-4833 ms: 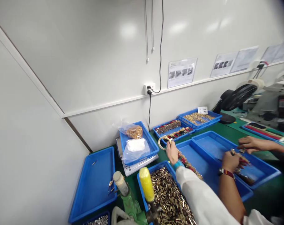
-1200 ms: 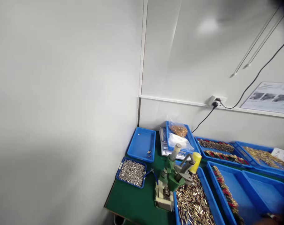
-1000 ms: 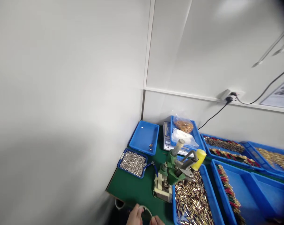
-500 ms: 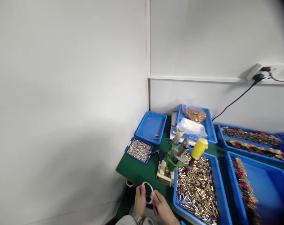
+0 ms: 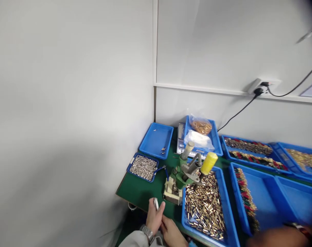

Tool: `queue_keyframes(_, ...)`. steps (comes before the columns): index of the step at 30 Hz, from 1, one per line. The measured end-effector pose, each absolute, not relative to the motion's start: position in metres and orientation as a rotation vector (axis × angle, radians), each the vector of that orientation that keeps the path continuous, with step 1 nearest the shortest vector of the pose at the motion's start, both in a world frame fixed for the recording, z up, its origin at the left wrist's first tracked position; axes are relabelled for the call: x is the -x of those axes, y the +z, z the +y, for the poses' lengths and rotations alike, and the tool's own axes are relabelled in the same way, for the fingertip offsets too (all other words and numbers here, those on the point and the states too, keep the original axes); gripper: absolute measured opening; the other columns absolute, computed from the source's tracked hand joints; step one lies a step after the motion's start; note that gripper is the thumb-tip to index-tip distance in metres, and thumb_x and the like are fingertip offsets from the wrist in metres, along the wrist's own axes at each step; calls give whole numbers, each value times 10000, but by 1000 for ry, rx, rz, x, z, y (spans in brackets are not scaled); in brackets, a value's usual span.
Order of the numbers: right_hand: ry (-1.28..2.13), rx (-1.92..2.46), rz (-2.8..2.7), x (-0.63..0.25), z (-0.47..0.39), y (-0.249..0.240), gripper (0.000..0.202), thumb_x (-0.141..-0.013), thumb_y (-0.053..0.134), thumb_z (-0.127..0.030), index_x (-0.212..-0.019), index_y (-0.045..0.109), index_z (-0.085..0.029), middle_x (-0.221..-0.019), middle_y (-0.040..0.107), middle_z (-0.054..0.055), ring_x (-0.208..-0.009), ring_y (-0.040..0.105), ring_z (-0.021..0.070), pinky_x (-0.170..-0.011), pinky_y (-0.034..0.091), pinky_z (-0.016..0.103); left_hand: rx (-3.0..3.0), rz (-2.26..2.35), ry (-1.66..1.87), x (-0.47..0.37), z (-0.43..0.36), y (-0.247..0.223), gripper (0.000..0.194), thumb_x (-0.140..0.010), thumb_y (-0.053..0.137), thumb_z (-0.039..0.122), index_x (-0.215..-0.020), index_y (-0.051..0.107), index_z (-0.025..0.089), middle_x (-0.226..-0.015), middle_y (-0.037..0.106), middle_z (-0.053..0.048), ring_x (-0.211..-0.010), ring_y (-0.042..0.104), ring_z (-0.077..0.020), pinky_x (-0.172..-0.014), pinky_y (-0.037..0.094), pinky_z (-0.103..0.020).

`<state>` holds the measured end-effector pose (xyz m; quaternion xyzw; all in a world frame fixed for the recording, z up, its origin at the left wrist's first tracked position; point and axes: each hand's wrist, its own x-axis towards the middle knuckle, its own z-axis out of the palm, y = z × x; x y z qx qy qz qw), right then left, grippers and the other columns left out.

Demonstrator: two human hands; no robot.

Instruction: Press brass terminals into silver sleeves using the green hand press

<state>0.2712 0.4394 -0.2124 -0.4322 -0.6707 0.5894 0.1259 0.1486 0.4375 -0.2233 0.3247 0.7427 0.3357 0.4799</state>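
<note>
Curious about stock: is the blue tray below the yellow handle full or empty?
The blue tray is well filled: brass-coloured pieces cover most of its floor.

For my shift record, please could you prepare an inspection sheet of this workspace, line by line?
Surface: green tabletop carrying blue trays.
Job's things: white item, partly hidden by fingers; green hand press with yellow handle nearby.
Clutter: blue-handled pliers lying by the small tray of silvery pieces.
Hands: left hand grips the white item; right hand close beside it, grip unclear.
Cables: two black cables at the wall socket.
Surroundings: pale walls; another person's blurred arm, lower right.
</note>
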Motion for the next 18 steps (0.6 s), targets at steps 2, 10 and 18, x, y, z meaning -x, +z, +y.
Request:
queue_keyframes(2,1661,1294,-1934,-274,441,-215,354,-921,421,-417,-1076,684,-238,-1110,716,113,-1043,656,279,-921,463,339,-799,1744,806,-149,444,-225,754,-788,531,695,-1257,441,112,-1227,589,-191,-1187,555,-302,-1039,397,-361)
queue_keyframes(10,1543,1460,-2043,-292,443,-220,238,-928,432,-337,-969,637,-223,-875,696,56,-822,634,204,-738,417,265,-739,1593,853,-126,498,-206,902,-706,577,802,-1328,443,162,-1173,606,-153,-1027,631,-276,-779,543,-358)
queue_keyframes(18,1455,1549,-1964,-321,441,-242,302,-946,375,-420,-922,604,-224,-793,664,41,-739,605,186,-671,404,253,-1293,1284,1085,-128,659,-89,790,-811,582,695,-1400,395,203,-1266,573,-139,-1054,622,-236,-843,542,-369)
